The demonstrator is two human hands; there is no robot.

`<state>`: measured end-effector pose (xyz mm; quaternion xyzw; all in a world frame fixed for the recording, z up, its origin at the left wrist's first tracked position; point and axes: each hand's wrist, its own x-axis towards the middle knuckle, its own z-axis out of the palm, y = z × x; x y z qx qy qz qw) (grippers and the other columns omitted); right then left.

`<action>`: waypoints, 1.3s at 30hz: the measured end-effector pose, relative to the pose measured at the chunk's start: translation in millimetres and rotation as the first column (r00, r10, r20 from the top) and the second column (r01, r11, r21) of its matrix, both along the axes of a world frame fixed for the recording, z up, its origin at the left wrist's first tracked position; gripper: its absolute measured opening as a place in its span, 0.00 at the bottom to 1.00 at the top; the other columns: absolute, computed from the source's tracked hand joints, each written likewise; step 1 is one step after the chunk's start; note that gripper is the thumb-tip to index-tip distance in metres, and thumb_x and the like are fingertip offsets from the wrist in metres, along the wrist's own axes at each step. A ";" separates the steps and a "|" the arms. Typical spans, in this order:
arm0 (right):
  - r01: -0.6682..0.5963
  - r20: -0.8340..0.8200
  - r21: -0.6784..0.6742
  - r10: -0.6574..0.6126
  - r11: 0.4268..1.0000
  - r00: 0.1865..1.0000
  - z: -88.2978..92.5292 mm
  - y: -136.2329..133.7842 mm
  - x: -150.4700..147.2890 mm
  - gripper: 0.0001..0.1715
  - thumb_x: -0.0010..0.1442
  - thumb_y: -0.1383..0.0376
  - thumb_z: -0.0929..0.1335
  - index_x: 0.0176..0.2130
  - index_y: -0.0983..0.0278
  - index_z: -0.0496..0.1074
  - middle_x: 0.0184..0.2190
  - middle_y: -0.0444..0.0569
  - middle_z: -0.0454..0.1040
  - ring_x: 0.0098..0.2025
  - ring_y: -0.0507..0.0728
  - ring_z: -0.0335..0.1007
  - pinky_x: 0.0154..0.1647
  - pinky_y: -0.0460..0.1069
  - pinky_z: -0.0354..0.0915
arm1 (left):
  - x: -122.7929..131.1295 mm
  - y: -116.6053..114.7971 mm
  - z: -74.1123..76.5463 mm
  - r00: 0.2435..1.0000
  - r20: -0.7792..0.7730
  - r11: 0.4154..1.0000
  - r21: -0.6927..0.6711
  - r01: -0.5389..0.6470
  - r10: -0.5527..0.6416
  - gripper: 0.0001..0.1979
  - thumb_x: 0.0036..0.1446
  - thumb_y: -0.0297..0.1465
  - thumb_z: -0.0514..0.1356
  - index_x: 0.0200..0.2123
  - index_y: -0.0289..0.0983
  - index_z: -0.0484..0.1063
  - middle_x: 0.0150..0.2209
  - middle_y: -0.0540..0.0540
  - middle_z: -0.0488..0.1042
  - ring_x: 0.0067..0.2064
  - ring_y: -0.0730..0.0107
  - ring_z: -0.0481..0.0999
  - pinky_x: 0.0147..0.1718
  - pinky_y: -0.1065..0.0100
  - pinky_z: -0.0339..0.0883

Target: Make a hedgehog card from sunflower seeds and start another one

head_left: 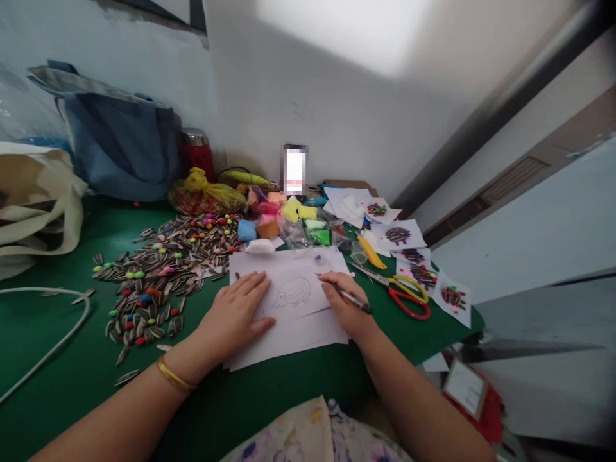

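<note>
Several sheets of white paper (289,340) lie stacked on the green tabletop in front of me. On the top sheet is a line drawing of a hedgehog (295,292), with a pointed snout at the left and short marks over its rounded back. My left hand (243,305) rests flat on the paper's left side, fingers spread. At the drawing's right, my right hand (347,301) grips a pen (355,299), its tip close to the paper. A small purple lump (318,259) sits near the paper's top edge.
Sunflower seeds (178,256) mixed with bright beads spread at the left. Colored clay packs (267,228) and a lit phone (294,170) stand behind the paper. Scissors (404,292), a yellow cutter (371,250) and seed-covered cards (398,235) lie right. A blue bag (120,141) stands back left.
</note>
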<state>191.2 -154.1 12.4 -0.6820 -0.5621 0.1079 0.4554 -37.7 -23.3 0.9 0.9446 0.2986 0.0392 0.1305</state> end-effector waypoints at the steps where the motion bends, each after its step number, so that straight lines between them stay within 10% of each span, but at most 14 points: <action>1: -0.064 0.090 -0.024 0.066 0.998 0.994 2.7 -1.2 -0.5 0.12 0.66 0.63 0.64 0.46 0.60 0.74 0.41 0.49 0.75 0.43 0.57 0.72 0.47 0.51 0.67 | 0.0 0.2 -0.8 1.000 0.000 1.000 0.003 -0.002 0.002 0.36 0.56 0.44 0.59 0.66 0.39 0.58 0.69 0.44 0.54 0.69 0.51 0.53 0.63 0.48 0.51; 7: -0.054 0.564 -0.323 0.238 0.945 0.790 2.0 -0.5 12.1 0.24 0.62 0.75 0.62 0.55 0.61 0.71 0.46 0.53 0.73 0.48 0.59 0.68 0.50 0.51 0.63 | -0.7 1.4 -5.0 1.000 0.028 1.000 0.004 -0.009 0.008 0.36 0.56 0.44 0.59 0.66 0.40 0.58 0.69 0.44 0.55 0.68 0.50 0.53 0.63 0.50 0.50; 14: 0.115 0.739 -0.383 0.229 0.917 0.633 2.2 6.5 44.3 0.28 0.62 0.75 0.61 0.56 0.57 0.71 0.52 0.53 0.71 0.50 0.62 0.65 0.51 0.53 0.60 | -1.2 2.1 -6.4 0.999 0.050 1.000 0.007 -0.016 0.016 0.36 0.56 0.43 0.59 0.66 0.39 0.58 0.68 0.43 0.55 0.68 0.51 0.54 0.63 0.50 0.50; 24: 0.240 0.625 -0.068 -0.147 0.968 0.767 49.5 16.8 84.7 0.24 0.62 0.73 0.59 0.54 0.64 0.72 0.49 0.54 0.74 0.52 0.60 0.67 0.54 0.53 0.62 | -0.1 0.5 -0.7 0.999 0.033 1.000 -0.017 -0.023 0.024 0.35 0.56 0.42 0.58 0.65 0.39 0.59 0.68 0.43 0.56 0.68 0.50 0.54 0.63 0.49 0.51; 27: 0.340 0.589 -0.181 -0.175 0.923 0.789 60.9 10.1 99.5 0.17 0.64 0.67 0.61 0.48 0.61 0.75 0.46 0.52 0.76 0.48 0.60 0.70 0.47 0.51 0.64 | 0.0 1.0 -0.8 0.999 0.025 1.000 -0.014 -0.023 0.023 0.35 0.56 0.43 0.58 0.65 0.39 0.59 0.68 0.43 0.56 0.68 0.51 0.54 0.63 0.49 0.51; 32: 0.382 0.542 -0.566 -0.020 0.730 0.840 44.7 1.3 93.5 0.10 0.62 0.62 0.66 0.41 0.58 0.77 0.39 0.47 0.78 0.36 0.56 0.72 0.30 0.47 0.57 | 0.2 0.9 -1.5 1.000 0.015 1.000 -0.007 -0.019 0.019 0.35 0.56 0.43 0.57 0.66 0.39 0.59 0.68 0.44 0.55 0.69 0.51 0.53 0.63 0.49 0.51; 39: 0.446 0.658 -0.492 -0.016 0.748 0.753 17.3 6.0 80.1 0.09 0.63 0.64 0.64 0.38 0.61 0.74 0.37 0.49 0.75 0.36 0.55 0.69 0.29 0.47 0.52 | 0.2 1.3 -2.7 1.000 0.022 1.000 -0.006 -0.021 0.021 0.35 0.56 0.44 0.57 0.66 0.39 0.59 0.68 0.44 0.55 0.69 0.52 0.53 0.64 0.49 0.50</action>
